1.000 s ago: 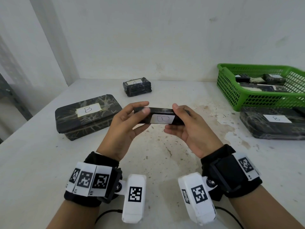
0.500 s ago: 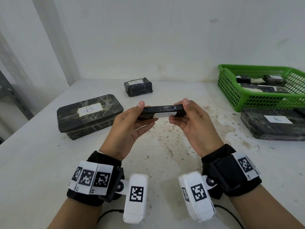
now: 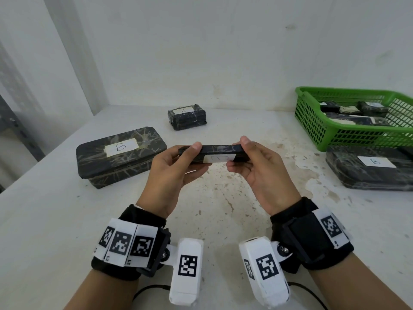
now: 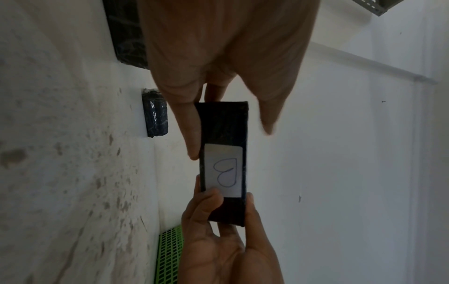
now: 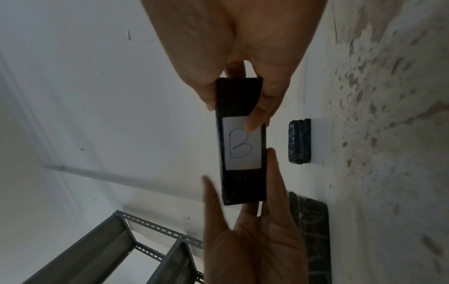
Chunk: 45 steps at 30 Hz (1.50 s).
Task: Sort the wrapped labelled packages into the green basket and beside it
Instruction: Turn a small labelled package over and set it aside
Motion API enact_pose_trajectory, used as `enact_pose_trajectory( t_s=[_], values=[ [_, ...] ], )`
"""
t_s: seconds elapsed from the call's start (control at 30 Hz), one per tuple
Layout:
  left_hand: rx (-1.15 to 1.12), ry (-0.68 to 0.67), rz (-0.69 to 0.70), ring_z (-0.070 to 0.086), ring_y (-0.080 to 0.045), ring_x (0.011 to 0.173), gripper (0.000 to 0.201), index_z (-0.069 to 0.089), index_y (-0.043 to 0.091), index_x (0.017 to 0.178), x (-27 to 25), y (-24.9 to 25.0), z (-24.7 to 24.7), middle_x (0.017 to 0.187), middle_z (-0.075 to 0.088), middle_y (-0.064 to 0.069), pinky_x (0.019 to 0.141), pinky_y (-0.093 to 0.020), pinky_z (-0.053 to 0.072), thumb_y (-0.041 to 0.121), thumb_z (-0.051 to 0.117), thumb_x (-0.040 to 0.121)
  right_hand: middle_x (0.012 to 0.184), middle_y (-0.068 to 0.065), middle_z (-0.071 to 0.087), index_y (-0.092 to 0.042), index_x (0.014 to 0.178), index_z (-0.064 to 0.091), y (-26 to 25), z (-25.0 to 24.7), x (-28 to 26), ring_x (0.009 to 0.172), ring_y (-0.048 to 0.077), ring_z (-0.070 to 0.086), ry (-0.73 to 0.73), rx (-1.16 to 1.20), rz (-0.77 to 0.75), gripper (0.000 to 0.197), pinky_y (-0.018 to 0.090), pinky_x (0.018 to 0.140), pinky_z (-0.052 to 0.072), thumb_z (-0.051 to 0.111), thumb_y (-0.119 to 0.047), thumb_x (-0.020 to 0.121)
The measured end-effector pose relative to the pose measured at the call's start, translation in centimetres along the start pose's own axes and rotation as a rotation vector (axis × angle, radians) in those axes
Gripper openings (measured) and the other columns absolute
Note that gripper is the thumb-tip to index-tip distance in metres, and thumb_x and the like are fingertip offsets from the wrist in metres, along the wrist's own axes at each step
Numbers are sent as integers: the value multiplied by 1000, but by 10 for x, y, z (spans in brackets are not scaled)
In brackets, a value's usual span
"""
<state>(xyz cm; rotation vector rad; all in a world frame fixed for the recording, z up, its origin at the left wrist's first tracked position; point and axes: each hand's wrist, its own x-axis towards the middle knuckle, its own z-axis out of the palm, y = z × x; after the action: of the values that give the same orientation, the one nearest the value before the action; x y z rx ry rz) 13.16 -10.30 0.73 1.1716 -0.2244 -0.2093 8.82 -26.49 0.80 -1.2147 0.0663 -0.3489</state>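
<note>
Both hands hold a slim black wrapped package [image 3: 214, 150] level above the middle of the table. Its white label [image 5: 243, 146] reads B. My left hand [image 3: 196, 157] takes the left end, fingers underneath and thumb at the top edge. My right hand [image 3: 238, 153] pinches the right end, thumb on top and fingers below. In the left wrist view the package [image 4: 223, 124] runs away from my left hand [image 4: 228, 115]. The green basket [image 3: 312, 121] stands at the far right with several wrapped packages in it.
A large package marked B [image 3: 120, 157] lies to the left on the table. A small one marked A [image 3: 187, 117] sits near the back wall. Another B package [image 3: 368, 168] lies in front of the basket. A grey metal shelf frame [image 5: 97, 249] stands off the table's left side.
The package has been tipped flatter, so its label faces me less. Both hands have risen slightly. My left thumb has shifted up onto the package's top edge.
</note>
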Motion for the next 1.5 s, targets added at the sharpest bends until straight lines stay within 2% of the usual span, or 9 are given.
enact_pose_trajectory(
  t_s=[0.2,0.33,0.6,0.8,0.97,1.1,1.23,1.4,1.5],
  values=[
    [-6,-4,-30,73,-27,91,30,69,0,98,-1,1,1,97,74,-18,75,-26,59,26,64,83,80,9,67,0,93,68,2,4,-3,67,17,61,26,-69,-23,38,26,66,53,65,-36,78],
    [-4,-33,-40,73,-23,91,45,67,0,103,-4,1,3,98,74,-15,76,-27,59,33,69,73,77,7,66,-1,93,69,1,2,-3,67,18,60,37,-100,-45,33,25,65,52,66,-32,81],
    [31,1,-18,72,-20,86,18,66,-1,96,-2,2,1,90,74,-13,74,-24,58,15,65,87,80,8,67,-4,92,70,5,7,-5,67,16,61,56,-123,1,44,25,66,52,72,-41,68],
    [91,2,-39,73,-21,90,31,62,2,98,-5,-1,6,103,71,-21,76,-26,58,25,72,79,74,3,67,-5,91,71,8,6,-6,65,15,61,80,-181,-1,24,26,65,51,73,-27,82],
    [118,12,-26,72,-23,87,30,63,-7,103,-4,-4,4,105,69,-26,76,-27,59,15,70,84,77,0,65,-3,98,66,11,10,-9,65,12,60,76,-176,27,57,24,65,51,77,-45,61],
    [102,-15,-24,71,-25,92,37,62,-5,103,-5,-5,6,110,65,-30,78,-26,59,20,72,78,71,-3,63,-4,95,61,9,8,-8,60,9,60,83,-221,-13,40,25,65,50,79,-31,72],
    [77,4,31,69,-29,95,40,62,-2,98,-7,-4,7,98,66,-26,81,-29,59,21,76,69,82,0,64,-9,97,58,6,7,-8,68,9,64,48,-181,4,51,22,70,52,78,-38,60],
    [48,28,100,69,-21,99,52,57,15,111,-2,-1,1,107,71,-10,87,-28,56,10,78,64,95,3,66,-14,103,59,0,6,-5,85,14,67,-4,0,16,18,20,77,54,63,-24,90],
    [-152,-20,72,70,-22,104,65,47,4,132,0,3,-1,109,71,-13,92,-30,55,6,75,73,101,9,67,-13,118,56,-3,3,-5,89,14,68,34,17,-19,24,22,78,54,56,-4,96]
  ],
)
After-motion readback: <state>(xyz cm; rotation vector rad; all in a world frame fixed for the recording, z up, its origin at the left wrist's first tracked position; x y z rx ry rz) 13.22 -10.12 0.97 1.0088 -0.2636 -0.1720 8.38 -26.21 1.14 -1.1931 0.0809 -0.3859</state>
